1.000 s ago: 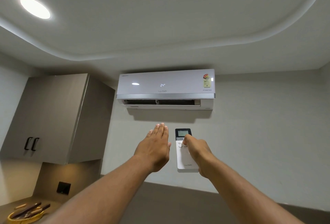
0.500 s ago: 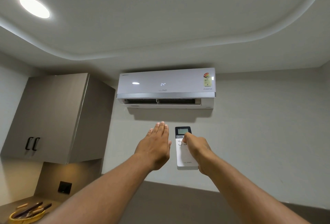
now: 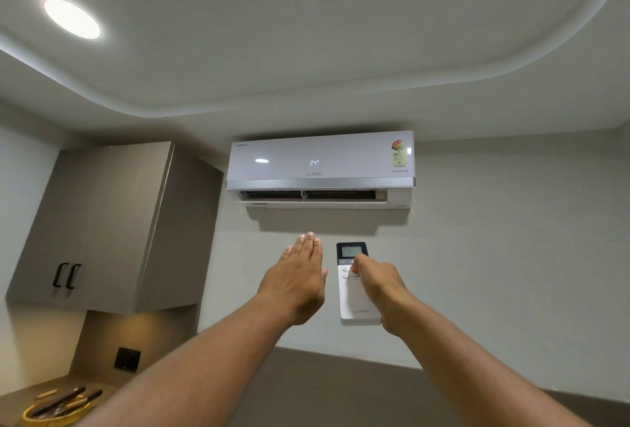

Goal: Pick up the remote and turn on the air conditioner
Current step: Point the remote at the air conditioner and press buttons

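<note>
A white air conditioner (image 3: 320, 164) hangs high on the wall, its front showing "24" and its lower flap open. My right hand (image 3: 378, 285) holds a white remote (image 3: 354, 304) upright below the unit, thumb resting on the buttons under its small dark screen. My left hand (image 3: 296, 280) is raised flat beside the remote, fingers straight and held together, palm toward the unit, holding nothing.
A grey wall cabinet (image 3: 102, 222) with two black handles hangs at the left. Below it, a yellow bowl (image 3: 51, 413) of utensils sits on a counter near a dark wall socket (image 3: 126, 359). A round ceiling light (image 3: 72, 17) glows upper left.
Both hands and the remote have risen slightly toward the air conditioner. The display and the open flap look the same.
</note>
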`<action>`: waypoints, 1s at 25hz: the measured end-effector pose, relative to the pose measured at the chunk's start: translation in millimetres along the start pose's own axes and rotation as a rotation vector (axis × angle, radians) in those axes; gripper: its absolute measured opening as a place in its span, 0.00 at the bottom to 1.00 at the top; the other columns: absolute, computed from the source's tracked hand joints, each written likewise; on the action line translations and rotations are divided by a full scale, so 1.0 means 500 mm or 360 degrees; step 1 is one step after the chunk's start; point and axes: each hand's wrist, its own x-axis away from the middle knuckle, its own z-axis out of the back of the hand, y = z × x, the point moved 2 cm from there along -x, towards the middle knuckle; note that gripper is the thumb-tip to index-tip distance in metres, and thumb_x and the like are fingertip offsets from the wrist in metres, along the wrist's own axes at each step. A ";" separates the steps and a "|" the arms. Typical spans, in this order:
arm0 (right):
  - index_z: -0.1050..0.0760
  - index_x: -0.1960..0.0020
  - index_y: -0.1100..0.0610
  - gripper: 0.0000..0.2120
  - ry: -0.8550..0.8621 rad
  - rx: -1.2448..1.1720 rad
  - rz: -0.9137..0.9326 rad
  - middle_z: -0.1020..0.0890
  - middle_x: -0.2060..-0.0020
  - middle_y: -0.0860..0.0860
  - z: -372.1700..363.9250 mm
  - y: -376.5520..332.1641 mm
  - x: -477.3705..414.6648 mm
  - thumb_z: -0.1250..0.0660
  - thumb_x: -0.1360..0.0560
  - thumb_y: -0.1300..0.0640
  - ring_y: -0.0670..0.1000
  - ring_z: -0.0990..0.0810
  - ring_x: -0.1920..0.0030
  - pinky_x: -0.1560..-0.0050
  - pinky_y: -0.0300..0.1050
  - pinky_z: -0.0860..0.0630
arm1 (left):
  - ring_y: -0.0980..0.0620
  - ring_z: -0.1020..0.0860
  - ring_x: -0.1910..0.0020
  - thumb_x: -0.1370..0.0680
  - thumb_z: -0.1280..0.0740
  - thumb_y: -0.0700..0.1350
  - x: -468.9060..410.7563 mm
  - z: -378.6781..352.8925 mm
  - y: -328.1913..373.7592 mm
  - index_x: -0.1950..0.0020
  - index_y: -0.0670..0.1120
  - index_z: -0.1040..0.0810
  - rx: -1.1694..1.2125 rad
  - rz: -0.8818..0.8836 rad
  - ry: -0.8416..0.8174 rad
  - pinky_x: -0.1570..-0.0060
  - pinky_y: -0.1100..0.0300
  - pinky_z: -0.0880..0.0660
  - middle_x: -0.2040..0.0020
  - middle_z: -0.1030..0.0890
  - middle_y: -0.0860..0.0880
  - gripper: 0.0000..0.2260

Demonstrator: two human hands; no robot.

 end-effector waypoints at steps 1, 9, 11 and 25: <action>0.26 0.57 0.54 0.07 0.0000 0.0002 -0.0001 0.20 0.62 0.56 -0.001 0.000 0.000 0.39 0.26 0.51 0.55 0.22 0.64 0.67 0.43 0.29 | 0.50 0.59 0.24 0.18 0.56 0.53 0.000 0.000 0.000 0.22 0.44 0.59 0.0009 0.0007 0.0000 0.31 0.57 0.61 0.21 0.59 0.46 0.27; 0.25 0.55 0.55 0.08 -0.0016 -0.0006 0.0015 0.20 0.60 0.57 -0.004 -0.005 0.001 0.39 0.26 0.52 0.56 0.22 0.62 0.65 0.43 0.28 | 0.50 0.59 0.24 0.18 0.56 0.53 0.002 0.004 -0.006 0.23 0.44 0.59 0.0051 0.0030 0.0009 0.31 0.57 0.61 0.21 0.59 0.46 0.27; 0.25 0.54 0.55 0.08 -0.0017 -0.0016 0.0016 0.19 0.59 0.57 -0.005 -0.007 0.000 0.39 0.26 0.52 0.57 0.22 0.61 0.63 0.44 0.27 | 0.50 0.59 0.24 0.18 0.55 0.52 0.002 0.007 -0.006 0.23 0.44 0.59 0.0053 0.0024 0.0013 0.31 0.57 0.60 0.21 0.59 0.46 0.27; 0.25 0.55 0.55 0.08 -0.0002 0.0010 0.0021 0.20 0.60 0.57 -0.012 -0.004 0.000 0.39 0.26 0.52 0.56 0.22 0.62 0.65 0.43 0.29 | 0.50 0.59 0.24 0.18 0.55 0.52 0.007 0.023 -0.010 0.23 0.43 0.59 0.0055 0.0022 0.0003 0.28 0.55 0.59 0.21 0.59 0.46 0.27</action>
